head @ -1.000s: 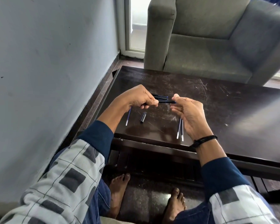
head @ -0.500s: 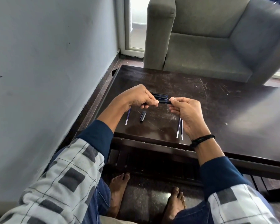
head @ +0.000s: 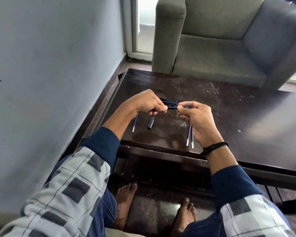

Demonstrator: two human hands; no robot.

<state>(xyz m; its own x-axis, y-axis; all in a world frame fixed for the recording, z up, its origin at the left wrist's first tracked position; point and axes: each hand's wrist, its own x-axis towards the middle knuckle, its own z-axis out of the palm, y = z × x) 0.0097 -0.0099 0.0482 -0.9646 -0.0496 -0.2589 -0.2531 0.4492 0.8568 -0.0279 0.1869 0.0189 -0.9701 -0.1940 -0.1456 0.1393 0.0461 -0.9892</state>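
Over the dark wooden table (head: 220, 120) both hands hold one dark pen (head: 172, 107) level between them. My left hand (head: 147, 104) grips its left end with curled fingers. My right hand (head: 197, 117) pinches its right end between thumb and fingertips. Only a short stretch of the pen shows between the two hands. Behind it several dark pens (head: 169, 101) lie in a small pile on the table.
A thin blue refill (head: 135, 123) and a black pen cap (head: 150, 123) lie under my left hand. Two refills (head: 190, 136) lie beside my right wrist. A grey armchair (head: 220, 41) stands behind the table, a wall on the left.
My right hand has slid left along the pen toward my left hand, so less of the pen shows between them. The parts on the table have not moved.
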